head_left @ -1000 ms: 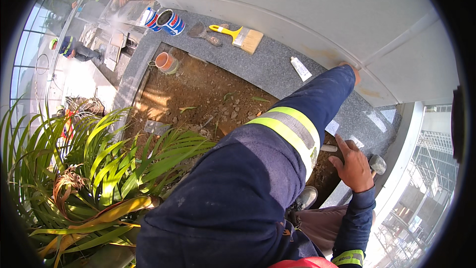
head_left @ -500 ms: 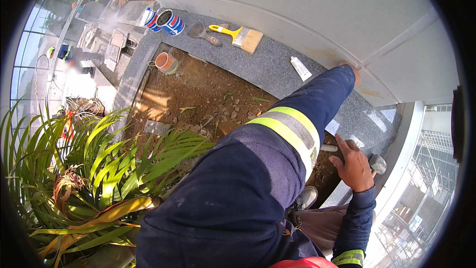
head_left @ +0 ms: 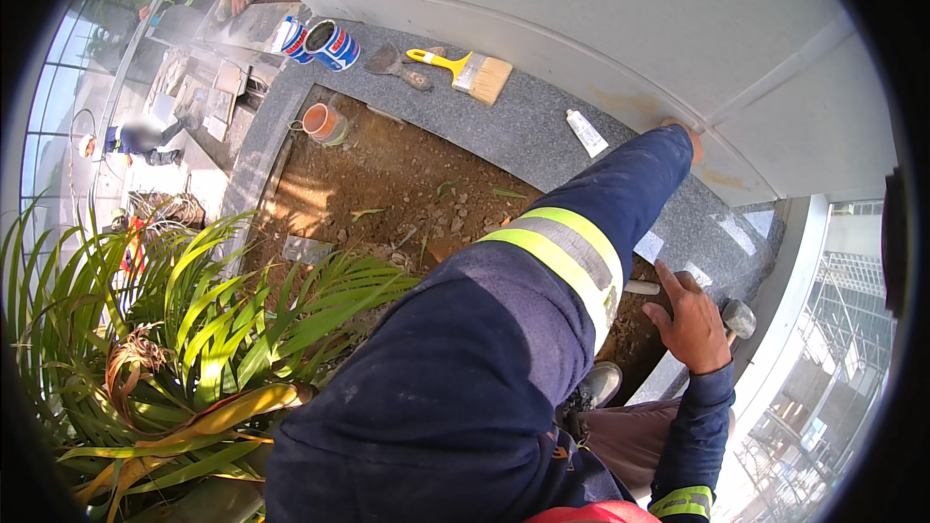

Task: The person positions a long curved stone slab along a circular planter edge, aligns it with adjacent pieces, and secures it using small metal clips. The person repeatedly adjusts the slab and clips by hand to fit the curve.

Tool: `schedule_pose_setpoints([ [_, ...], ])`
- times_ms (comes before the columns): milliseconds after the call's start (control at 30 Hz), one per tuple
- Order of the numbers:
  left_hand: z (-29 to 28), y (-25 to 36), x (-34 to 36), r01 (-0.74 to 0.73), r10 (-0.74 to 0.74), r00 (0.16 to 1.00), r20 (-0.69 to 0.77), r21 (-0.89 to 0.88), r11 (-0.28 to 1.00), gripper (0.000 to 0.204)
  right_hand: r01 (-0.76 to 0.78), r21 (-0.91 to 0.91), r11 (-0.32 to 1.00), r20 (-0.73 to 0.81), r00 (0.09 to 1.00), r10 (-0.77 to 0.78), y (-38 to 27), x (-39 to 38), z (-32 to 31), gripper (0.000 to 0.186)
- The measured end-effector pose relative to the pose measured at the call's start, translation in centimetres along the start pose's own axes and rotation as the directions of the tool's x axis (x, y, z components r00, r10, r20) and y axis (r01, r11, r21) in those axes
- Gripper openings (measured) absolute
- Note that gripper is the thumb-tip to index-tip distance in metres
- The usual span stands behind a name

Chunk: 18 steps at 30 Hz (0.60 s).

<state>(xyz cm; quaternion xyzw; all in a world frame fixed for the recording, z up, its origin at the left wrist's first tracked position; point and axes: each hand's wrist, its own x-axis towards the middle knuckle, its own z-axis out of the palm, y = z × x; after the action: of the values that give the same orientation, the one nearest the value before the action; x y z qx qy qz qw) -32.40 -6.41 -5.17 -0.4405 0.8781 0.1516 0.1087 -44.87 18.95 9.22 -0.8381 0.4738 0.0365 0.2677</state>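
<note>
My left arm, in a dark blue sleeve with a yellow and grey reflective band, stretches out across the soil bed (head_left: 387,184). My left hand (head_left: 684,138) reaches the foot of the white wall (head_left: 581,10) at the granite ledge (head_left: 542,136). Only its fingertips show past the cuff. My right hand (head_left: 693,318) is closed around the pale handle of a mallet (head_left: 740,318). The mallet's grey head rests by the ledge's right corner. A shoe (head_left: 601,383) stands in the soil below my elbow.
On the ledge lie a yellow-handled wide brush (head_left: 467,69), a trowel (head_left: 395,63), two paint cans (head_left: 318,41) and a white tube (head_left: 585,133). An orange pipe end (head_left: 323,122) sticks from the soil. A palm plant (head_left: 194,329) fills the lower left. Another person (head_left: 136,136) stands far below.
Both hands keep their places. The view has shifted slightly, and the person far below has moved a little.
</note>
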Motion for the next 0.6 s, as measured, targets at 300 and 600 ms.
schedule_pose_setpoints([
  [300,0.6,-0.8,0.4,0.010,-0.010,1.000,0.021,0.015,1.000,0.037,0.030,0.021,0.999,-0.016,0.999,-0.030,-0.1,0.2,0.1,0.064],
  [600,-0.9,0.0,-0.9,-0.013,0.012,1.000,0.016,0.042,0.999,0.038,0.024,0.020,1.000,-0.020,1.000,-0.023,0.2,0.1,-0.1,0.064],
])
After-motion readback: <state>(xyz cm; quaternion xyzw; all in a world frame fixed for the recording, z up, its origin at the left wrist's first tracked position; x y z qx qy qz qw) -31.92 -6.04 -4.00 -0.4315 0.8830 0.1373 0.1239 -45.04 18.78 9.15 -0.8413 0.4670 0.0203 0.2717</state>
